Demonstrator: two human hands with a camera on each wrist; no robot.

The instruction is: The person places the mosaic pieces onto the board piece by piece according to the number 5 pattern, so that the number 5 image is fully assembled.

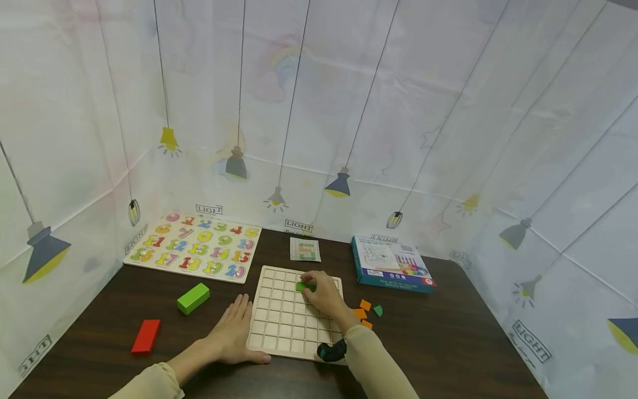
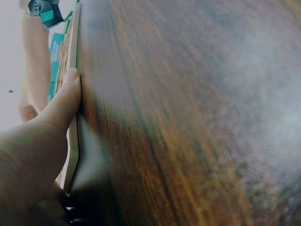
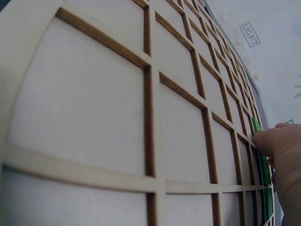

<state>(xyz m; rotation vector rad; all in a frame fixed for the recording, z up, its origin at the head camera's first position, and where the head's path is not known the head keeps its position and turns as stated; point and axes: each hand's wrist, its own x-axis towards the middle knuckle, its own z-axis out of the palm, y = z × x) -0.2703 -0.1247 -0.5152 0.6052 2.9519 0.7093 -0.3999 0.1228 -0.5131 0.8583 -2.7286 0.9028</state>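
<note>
A pale wooden grid board [image 1: 279, 318] with square cells lies on the dark table. Over its upper right part, my right hand [image 1: 324, 293] pinches a flat green piece [image 1: 301, 286] between thumb and fingers. In the right wrist view the green piece [image 3: 256, 125] shows at the board's far side, partly covered by the hand [image 3: 282, 146]. My left hand [image 1: 231, 332] rests with straight fingers along the board's left edge, and its thumb [image 2: 66, 101] touches the board's near rim.
Right of the board lie small orange pieces [image 1: 365, 305] and a green quarter-round piece [image 1: 377, 311]. A boxed set [image 1: 394, 263] and a pattern card [image 1: 305, 249] stand farther back. At left are a number puzzle board [image 1: 194, 246], a green block [image 1: 193, 299] and a red block [image 1: 145, 337].
</note>
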